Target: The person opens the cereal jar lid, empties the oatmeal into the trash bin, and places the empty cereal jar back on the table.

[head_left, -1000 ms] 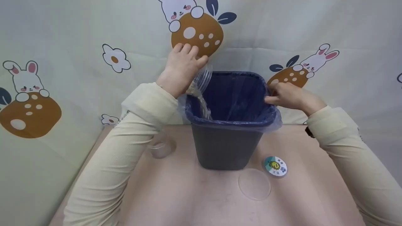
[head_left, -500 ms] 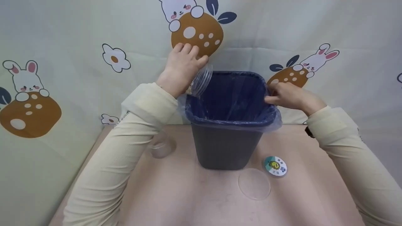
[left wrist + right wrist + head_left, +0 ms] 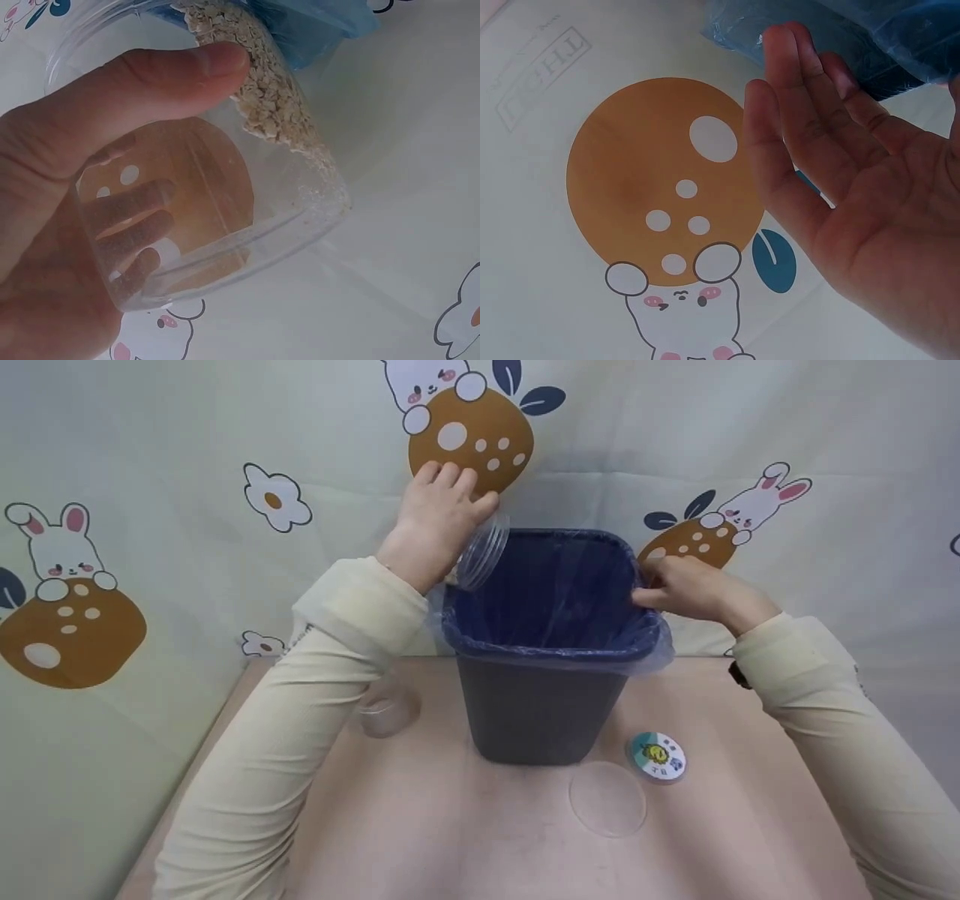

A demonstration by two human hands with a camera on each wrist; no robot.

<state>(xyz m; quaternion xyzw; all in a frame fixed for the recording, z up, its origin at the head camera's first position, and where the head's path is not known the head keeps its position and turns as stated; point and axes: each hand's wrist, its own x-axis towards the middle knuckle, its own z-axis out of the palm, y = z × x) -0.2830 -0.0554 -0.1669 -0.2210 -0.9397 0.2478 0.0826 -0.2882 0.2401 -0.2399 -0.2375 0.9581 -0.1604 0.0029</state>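
Note:
In the head view, my left hand point(image 3: 439, 521) holds a clear plastic jar point(image 3: 484, 551) tilted over the left rim of a lined grey trash can point(image 3: 540, 712). Rolled oats point(image 3: 266, 97) lie along the jar's lower wall in the left wrist view, with my thumb pressed across the outside. My right hand point(image 3: 690, 589) is at the can's right rim, thumb and index finger pinching the edge of the blue-tinted bag point(image 3: 652, 649). The other right fingers extend loosely outside the bag in the right wrist view. The bottom inside the can is hidden.
A clear lid point(image 3: 607, 800) lies on the pinkish table point(image 3: 450, 840) in front of the can, beside a round tub point(image 3: 658, 757) with a printed top. Another clear container point(image 3: 384, 716) stands left, partly behind the left sleeve. A printed cloth point(image 3: 187, 435) hangs behind.
A second ago oats were streaming from the jar into the trash can; the stream has stopped, and fewer show at its mouth. Both hands stay almost in place.

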